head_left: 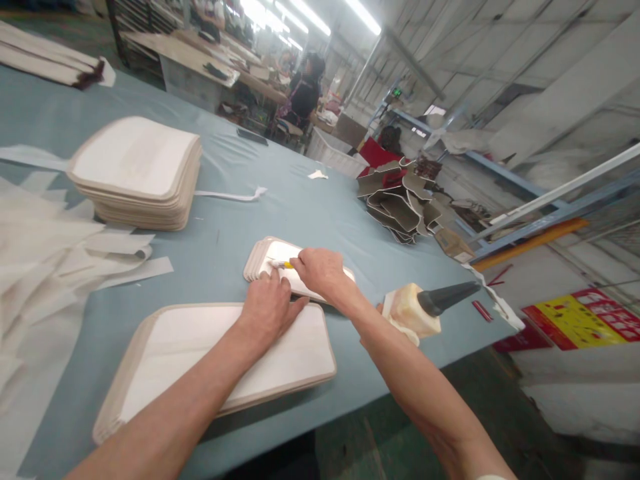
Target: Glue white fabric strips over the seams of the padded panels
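Observation:
My right hand [323, 270] is closed round a slim yellow and white tool [283, 265]; its exact kind I cannot make out. The tool's pale tip meets the white top of a small stack of beige-edged panels [257, 257]. My left hand [267, 307] rests with fingers stretched out, fingertips at the near edge of that small stack and thumb apart. Under my left hand and forearm lies a larger stack of rounded white panels with beige edges [190, 333]. To the right of my right forearm, a cream bottle with a dark cone nozzle [415, 307] lies tilted.
A tall stack of white panels [135, 160] stands at the back left of the blue-green table [225, 227]. Loose white sheets [45, 267] cover the left side. Curved grey-green pieces [400, 203] are heaped at the far right edge. A dark flat object [252, 137] lies by the far edge.

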{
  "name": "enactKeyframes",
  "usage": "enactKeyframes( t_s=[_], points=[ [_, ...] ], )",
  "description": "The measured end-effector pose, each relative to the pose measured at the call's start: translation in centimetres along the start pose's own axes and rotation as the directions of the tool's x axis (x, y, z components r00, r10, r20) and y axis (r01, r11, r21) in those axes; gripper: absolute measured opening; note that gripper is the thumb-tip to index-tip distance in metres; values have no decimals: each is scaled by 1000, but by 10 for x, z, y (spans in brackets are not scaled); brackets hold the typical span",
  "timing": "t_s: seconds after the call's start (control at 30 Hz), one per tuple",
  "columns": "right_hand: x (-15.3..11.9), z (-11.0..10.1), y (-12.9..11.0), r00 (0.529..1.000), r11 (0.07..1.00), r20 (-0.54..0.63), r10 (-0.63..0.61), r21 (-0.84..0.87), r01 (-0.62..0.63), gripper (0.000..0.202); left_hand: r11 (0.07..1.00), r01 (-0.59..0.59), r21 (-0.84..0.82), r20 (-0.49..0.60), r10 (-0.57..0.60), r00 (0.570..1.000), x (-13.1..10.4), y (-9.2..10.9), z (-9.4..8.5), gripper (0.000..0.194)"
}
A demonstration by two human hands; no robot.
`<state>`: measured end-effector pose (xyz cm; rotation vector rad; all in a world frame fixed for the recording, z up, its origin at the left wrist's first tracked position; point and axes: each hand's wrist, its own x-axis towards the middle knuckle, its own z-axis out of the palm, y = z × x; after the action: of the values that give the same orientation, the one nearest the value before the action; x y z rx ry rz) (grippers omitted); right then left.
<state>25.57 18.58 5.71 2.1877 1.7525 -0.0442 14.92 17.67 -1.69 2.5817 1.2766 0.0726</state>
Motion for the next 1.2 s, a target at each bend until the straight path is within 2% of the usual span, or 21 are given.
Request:
enactKeyframes(
  t_s=[0.13,0.27,0.43,0.63,0.77,0.9,1.1,1.2],
  points=[
    [2,-1,0,999,1000,-45,-11,4,12,46,1000,-1,2,-4,1,1000,1,1,1,63],
    [6,9,4,993,998,-102,-57,-22,55,39,1000,-4,20,-4,4,1000,1,1,0,60],
    [9,18,18,994,995,-54,-100,-24,99,35,999,-19,50,-7,19,1000,1,2,1,63],
    [3,6,41,997,999,-59,-42,-10,41,32,997,-30,75,1,30,1000,1,2,0,64],
    [10,5,34,991,995,-117,-65,72,74,33,995,-27,92,15,25,1000,1,2,-1,66],
    [21,14,25,989,987,-89,-114,100,123,33,994,-20,103,18,18,1000,2,3,-1,66],
    [19,11,44,995,996,-67,-76,44,79,28,995,-24,100,22,22,1000,2,3,-2,66],
    [18,6,42,991,995,-107,-77,48,82,30,995,-22,100,27,19,999,2,4,-2,66]
  ],
)
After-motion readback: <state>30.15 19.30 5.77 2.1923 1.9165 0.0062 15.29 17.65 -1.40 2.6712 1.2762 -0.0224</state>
